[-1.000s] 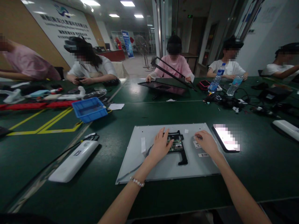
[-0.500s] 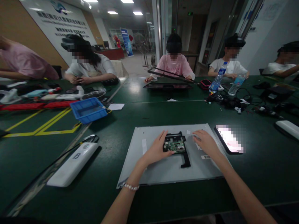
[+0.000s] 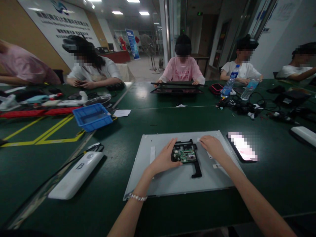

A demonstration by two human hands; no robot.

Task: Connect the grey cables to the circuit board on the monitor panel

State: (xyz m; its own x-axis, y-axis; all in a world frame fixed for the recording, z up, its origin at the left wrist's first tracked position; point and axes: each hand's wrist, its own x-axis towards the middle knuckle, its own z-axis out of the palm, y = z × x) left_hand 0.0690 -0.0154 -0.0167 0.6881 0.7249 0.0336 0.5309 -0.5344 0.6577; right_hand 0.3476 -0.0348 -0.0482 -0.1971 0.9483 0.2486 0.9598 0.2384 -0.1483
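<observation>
A pale grey flat panel (image 3: 170,184) lies on the green table in front of me. On it rests a black plastic bracket (image 3: 197,169) carrying a green circuit board (image 3: 185,154). My left hand (image 3: 166,155) is closed around the left side of the board and bracket, fingers behind and thumb at the near edge. Just right of the bracket, my right hand (image 3: 212,148) is low over the panel with its fingers bent together. Its fingertips are at a small white sticker; whether they hold anything cannot be made out.
A phone with a lit screen (image 3: 242,146) lies right of the panel. On the left are a white power bank (image 3: 77,176) with a cable and a blue bin (image 3: 93,118). Bottles (image 3: 230,82) and cables stand farther right. Several people sit across the table.
My right hand has shifted slightly left, towards the bracket, and its fingers have drawn together. My left hand stays on the board. Across the table, a person has lowered a dark frame.
</observation>
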